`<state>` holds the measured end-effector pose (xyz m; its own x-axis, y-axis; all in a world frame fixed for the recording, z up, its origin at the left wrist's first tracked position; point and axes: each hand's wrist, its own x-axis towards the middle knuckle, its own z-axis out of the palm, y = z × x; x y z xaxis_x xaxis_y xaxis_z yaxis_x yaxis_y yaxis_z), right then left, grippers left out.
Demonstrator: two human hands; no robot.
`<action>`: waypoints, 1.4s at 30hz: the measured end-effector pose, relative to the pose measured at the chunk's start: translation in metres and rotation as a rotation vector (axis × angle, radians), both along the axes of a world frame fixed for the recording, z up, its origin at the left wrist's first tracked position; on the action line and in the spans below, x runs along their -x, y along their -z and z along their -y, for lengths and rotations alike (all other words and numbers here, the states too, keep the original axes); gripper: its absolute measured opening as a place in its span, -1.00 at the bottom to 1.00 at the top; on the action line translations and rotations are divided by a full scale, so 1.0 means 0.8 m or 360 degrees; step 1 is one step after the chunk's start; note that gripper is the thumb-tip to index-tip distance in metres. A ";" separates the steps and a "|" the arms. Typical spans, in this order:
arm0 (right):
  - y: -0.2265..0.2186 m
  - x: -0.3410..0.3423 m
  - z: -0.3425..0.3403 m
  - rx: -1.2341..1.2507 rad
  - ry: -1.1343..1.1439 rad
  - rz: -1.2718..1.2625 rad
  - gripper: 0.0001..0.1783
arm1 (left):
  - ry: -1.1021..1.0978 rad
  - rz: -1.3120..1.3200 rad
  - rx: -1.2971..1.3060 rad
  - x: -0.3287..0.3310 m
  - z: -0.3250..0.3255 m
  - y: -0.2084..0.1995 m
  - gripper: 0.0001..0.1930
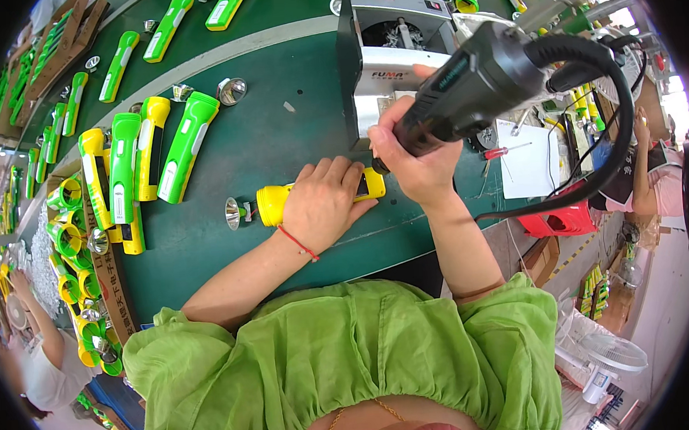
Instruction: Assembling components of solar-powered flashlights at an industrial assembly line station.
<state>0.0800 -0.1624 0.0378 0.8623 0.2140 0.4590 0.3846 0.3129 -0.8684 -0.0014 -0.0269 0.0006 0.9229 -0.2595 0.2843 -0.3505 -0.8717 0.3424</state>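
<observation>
My left hand (322,198) is closed over a yellow flashlight body (272,206) lying on its side on the green bench. At the flashlight's wide end a shiny reflector (235,213) rests on the bench. In my right hand (421,158) is a black electric screwdriver (462,84), its corded end raised to the upper right. The tool's lower end is by the flashlight's narrow end; whether the tip touches it is hidden by my fingers. Left of my hands stand green flashlights (189,149) and yellow flashlights (154,147) in a loose group.
A grey screw feeder machine (395,64) sits behind my right hand. A red-handled screwdriver (505,151) lies beside a white sheet (530,158). The thick black cable (618,154) loops down on the right. Cardboard boxes of flashlight housings border the left. Co-workers are at both sides.
</observation>
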 end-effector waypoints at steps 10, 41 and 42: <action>0.009 -0.002 0.005 0.0136 0.0058 0.0099 -0.30 | 0.0018 -0.0059 0.0025 -0.002 0.003 -0.006 -0.51; -0.033 0.019 0.047 -0.0043 0.0183 0.0278 -0.27 | -0.0133 -0.0137 -0.0033 0.024 -0.059 -0.011 -0.51; -0.031 0.022 0.045 -0.0026 0.0230 0.0306 -0.27 | -0.0132 -0.0138 -0.0034 0.024 -0.059 -0.011 -0.51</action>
